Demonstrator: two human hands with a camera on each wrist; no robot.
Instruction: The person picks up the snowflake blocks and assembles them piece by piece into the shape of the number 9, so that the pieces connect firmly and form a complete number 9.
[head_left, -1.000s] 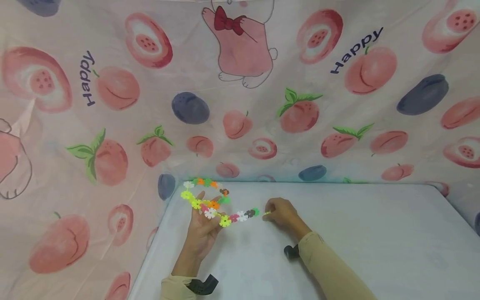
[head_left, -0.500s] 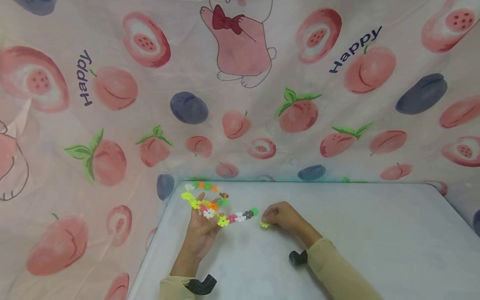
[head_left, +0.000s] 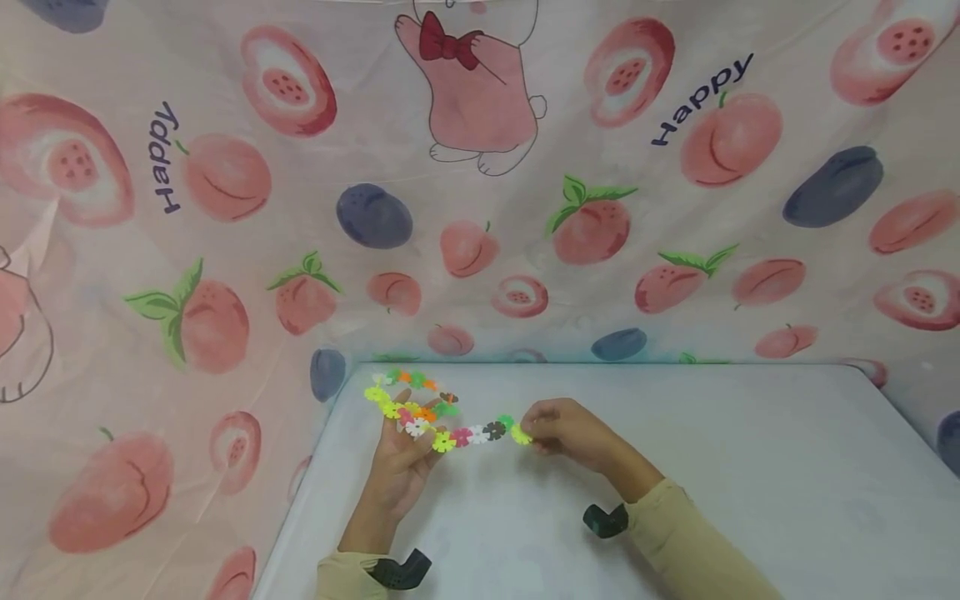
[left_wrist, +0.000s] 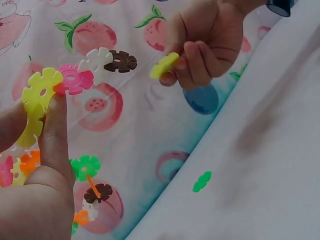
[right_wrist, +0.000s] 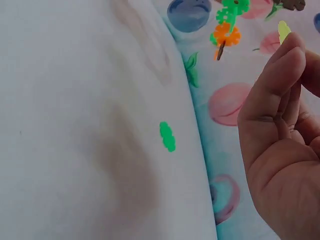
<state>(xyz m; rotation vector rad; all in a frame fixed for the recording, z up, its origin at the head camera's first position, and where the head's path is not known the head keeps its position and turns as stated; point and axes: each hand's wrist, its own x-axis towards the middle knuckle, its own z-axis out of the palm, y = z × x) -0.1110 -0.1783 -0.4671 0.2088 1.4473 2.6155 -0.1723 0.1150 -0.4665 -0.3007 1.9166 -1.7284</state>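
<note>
My left hand (head_left: 405,471) holds up a curving chain of flower-shaped interlocking plastic discs (head_left: 444,441) in mixed colours. In the left wrist view, its thumb and a finger pinch a yellow part of the chain (left_wrist: 42,90). A brown disc (left_wrist: 121,61) forms the chain's near free end. To the right, my right hand (head_left: 573,433) pinches one yellow flower disc (left_wrist: 165,65) between thumb and fingertips, apart from the brown disc. A loose green disc (left_wrist: 202,181) lies on the white surface; in the head view it overlaps the line between chain and yellow disc.
The white table (head_left: 712,475) spreads under both hands. Behind it and to the left hangs a cloth (head_left: 480,200) printed with fruit and a cartoon animal. Dark wrist devices (head_left: 606,521) sit at both tan sleeves (head_left: 697,542).
My right hand has turned the yellow disc from edge-on to more face-on, dipping it and then raising it. The left hand and the chain stay nearly in place.
</note>
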